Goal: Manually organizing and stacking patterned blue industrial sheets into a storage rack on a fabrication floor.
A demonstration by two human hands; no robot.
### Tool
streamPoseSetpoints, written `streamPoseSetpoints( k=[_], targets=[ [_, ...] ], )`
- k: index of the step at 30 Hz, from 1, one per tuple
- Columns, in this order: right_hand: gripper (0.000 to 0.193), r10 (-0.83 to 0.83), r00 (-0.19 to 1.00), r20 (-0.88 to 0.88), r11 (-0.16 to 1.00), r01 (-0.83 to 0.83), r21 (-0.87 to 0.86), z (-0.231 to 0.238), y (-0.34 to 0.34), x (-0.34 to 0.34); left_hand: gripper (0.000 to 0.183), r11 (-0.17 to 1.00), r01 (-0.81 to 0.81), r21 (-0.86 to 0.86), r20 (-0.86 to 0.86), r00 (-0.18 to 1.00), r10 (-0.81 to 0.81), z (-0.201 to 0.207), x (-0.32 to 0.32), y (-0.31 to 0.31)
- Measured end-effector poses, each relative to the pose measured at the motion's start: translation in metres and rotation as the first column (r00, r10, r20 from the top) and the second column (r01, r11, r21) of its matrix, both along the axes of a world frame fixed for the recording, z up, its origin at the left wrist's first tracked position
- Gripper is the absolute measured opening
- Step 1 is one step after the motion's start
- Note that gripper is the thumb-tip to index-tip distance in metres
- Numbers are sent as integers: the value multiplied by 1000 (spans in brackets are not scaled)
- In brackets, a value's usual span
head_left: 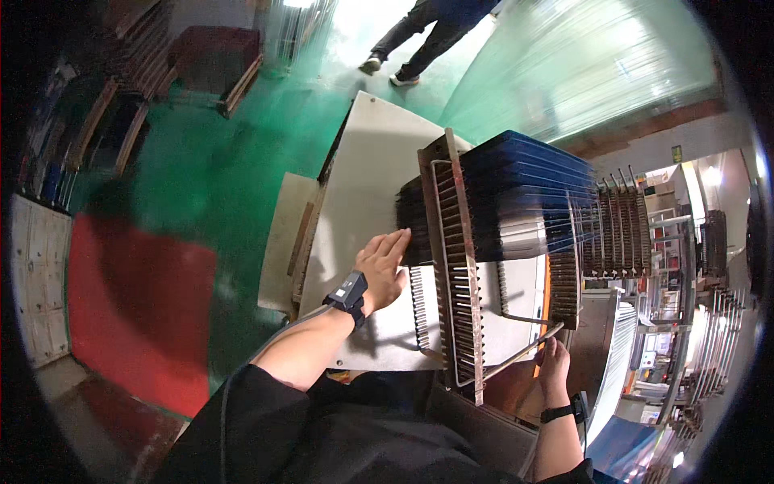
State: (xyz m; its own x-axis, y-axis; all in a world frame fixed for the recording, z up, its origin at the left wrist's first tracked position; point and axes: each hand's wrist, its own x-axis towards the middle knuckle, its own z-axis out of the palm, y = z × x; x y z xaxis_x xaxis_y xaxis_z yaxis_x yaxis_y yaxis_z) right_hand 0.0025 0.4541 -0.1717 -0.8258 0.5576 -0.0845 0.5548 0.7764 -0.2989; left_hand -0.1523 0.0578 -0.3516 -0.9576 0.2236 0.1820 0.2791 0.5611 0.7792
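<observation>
A slotted metal rack [458, 266] stands on a pale table [367, 169], loaded with a row of dark blue flat panels [528, 173] standing on edge. My left hand [384, 266] lies flat, fingers together, against the near ends of the panels at the rack's left side. It wears a dark wrist device. My right hand [554, 363] is lower right, curled around a thin metal rod [524, 351] of the rack's frame, with a black band on the wrist.
A second comb-like rack [617, 234] sits beyond the panels at right. The floor is green [218, 177] with a red patch [137, 298]. Another person's legs [419, 36] stand at top. Wooden pallets [214, 60] lie at upper left.
</observation>
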Motion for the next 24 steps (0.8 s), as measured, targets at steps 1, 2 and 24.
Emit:
streamPoseSetpoints(
  k=[1, 2, 24],
  targets=[
    [47, 21, 1000, -14, 1000, -21, 8, -3, 7, 1, 78, 1000, 4, -1, -8, 1000, -4, 0, -2, 1],
    [47, 42, 999, -30, 999, -41, 16, -4, 12, 3, 77, 1000, 14, 1, 4, 1000, -14, 1, -3, 2],
    [28, 415, 910, -18, 909, -413, 63, 82, -97, -15, 20, 519, 728, 447, -722, 637, -271, 343, 29, 63]
  ],
)
